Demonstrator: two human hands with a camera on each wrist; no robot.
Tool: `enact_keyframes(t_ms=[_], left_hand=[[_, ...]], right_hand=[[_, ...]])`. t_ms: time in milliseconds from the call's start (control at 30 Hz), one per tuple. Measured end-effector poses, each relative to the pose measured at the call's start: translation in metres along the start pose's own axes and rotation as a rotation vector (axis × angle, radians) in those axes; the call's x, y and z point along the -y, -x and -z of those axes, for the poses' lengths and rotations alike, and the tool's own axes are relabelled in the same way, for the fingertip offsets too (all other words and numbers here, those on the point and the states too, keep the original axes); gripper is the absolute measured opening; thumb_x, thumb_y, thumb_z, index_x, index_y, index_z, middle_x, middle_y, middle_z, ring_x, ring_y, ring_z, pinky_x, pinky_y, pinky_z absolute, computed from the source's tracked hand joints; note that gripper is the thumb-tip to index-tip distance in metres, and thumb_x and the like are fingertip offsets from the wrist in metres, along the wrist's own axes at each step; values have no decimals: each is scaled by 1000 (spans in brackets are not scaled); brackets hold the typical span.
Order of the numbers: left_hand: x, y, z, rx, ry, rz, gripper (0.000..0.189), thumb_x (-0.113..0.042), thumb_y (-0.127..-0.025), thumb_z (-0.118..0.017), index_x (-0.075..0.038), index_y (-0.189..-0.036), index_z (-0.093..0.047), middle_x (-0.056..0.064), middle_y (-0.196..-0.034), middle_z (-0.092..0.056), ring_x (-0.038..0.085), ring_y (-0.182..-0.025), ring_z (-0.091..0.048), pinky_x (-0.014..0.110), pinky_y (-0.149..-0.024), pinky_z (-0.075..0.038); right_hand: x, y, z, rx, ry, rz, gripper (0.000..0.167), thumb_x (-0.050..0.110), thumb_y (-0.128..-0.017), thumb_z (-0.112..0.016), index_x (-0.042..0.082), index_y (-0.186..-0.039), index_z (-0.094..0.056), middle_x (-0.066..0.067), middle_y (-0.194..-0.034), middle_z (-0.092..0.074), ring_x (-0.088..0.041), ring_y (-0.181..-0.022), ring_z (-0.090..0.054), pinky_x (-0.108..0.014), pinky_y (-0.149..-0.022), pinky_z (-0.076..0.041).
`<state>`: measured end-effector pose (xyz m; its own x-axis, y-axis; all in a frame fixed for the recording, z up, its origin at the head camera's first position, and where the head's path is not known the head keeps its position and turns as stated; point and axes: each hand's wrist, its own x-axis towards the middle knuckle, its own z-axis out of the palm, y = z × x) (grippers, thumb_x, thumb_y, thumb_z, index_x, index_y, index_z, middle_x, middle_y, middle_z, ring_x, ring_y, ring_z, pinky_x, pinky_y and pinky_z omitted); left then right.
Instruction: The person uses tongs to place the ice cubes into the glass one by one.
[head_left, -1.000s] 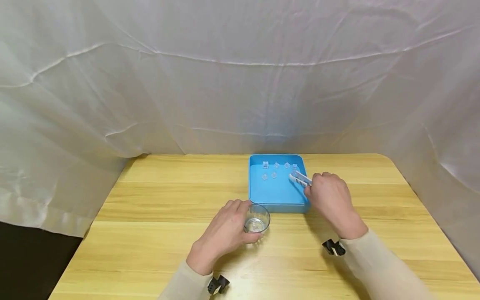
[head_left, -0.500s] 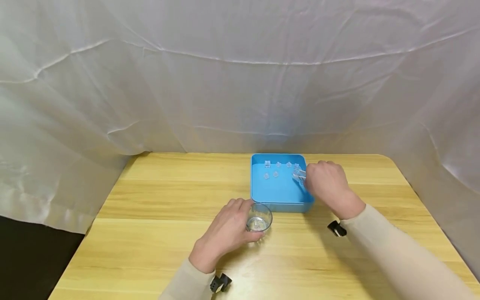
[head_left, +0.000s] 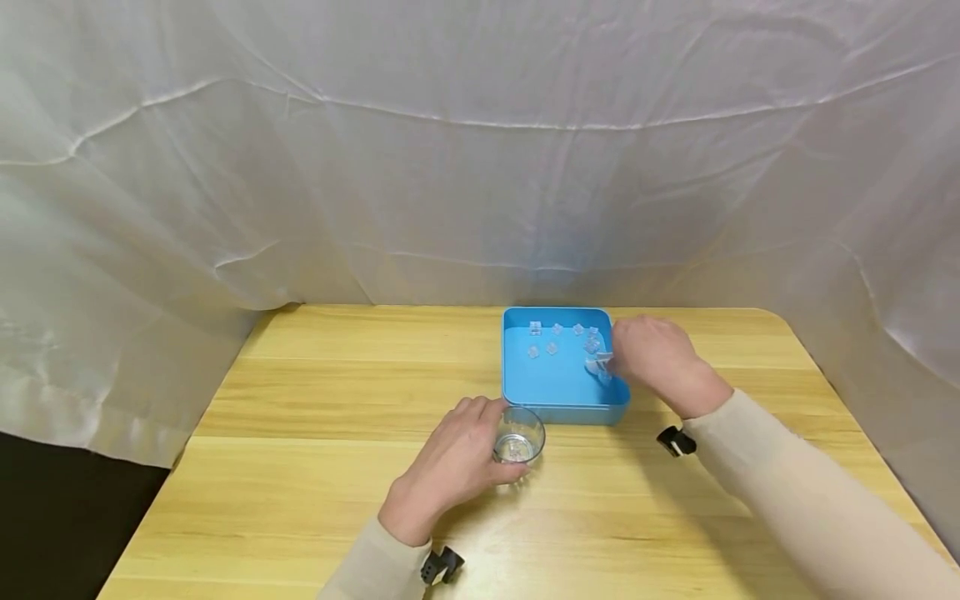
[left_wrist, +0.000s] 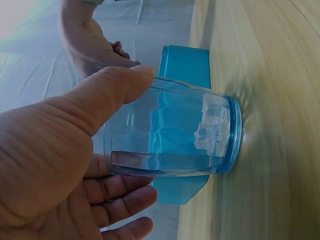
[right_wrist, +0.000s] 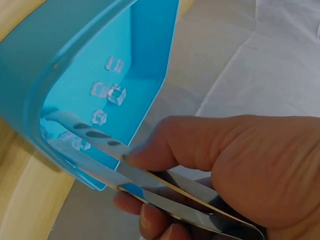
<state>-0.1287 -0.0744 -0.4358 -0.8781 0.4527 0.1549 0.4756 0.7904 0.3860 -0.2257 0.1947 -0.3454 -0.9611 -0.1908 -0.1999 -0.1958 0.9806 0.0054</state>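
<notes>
My left hand grips a clear drinking glass that stands on the table just in front of a blue box. In the left wrist view, a few clear cubes lie at the bottom of the glass. My right hand holds a pair of metal tongs with pale tips, thumb on one arm and fingers on the other. The tong tips reach into the right side of the blue box. A clear cube lies by the tips; I cannot tell whether they touch it.
Several clear cubes are spread over the box floor, mostly towards its back. The box stands near the back edge of the wooden table. A pale curtain hangs behind and at the sides.
My right hand has moved up and over the box's right wall, and the tong tips now point lower towards its right front. The left hand and the glass stay nearly in place.
</notes>
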Motion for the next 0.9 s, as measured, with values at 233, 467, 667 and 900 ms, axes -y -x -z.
enact_keyframes(t_ms=[233,467,667,900], left_hand=[[0,0,1,3,3,5,83,-52,-82,-87,-4,-143,-58,8,-126,-68,25,-117,-62,41,-101,-55],[1,-1,0,2,10,8,82,-51,-82,-88,-4,-143,-58,8,-125,-68,25,-116,-61,40,-101,-55],[1,-1,-1,2,6,10,82,-51,-82,-88,-4,-143,-58,8,-124,-68,25,-116,-61,40,-101,-55],[2,-2,0,4,11,12,84,-51,-82,-88,-3,-144,-57,9,-126,-68,25,-117,-61,41,-102,-55]], right_hand=[[4,7,7,46,25,18,30,28,-92,-79,9,-79,-61,-3,-70,-48,-23,-68,-53,-34,-61,-43],[8,12,12,82,67,34,31,31,-93,-79,4,-90,-64,-5,-71,-52,-24,-69,-54,-34,-61,-44],[8,16,12,94,60,54,34,34,-92,-81,7,-86,-61,-3,-69,-47,-22,-67,-52,-33,-60,-41],[12,24,14,8,82,107,24,22,-91,-79,7,-83,-62,-2,-68,-52,-21,-64,-52,-33,-57,-43]])
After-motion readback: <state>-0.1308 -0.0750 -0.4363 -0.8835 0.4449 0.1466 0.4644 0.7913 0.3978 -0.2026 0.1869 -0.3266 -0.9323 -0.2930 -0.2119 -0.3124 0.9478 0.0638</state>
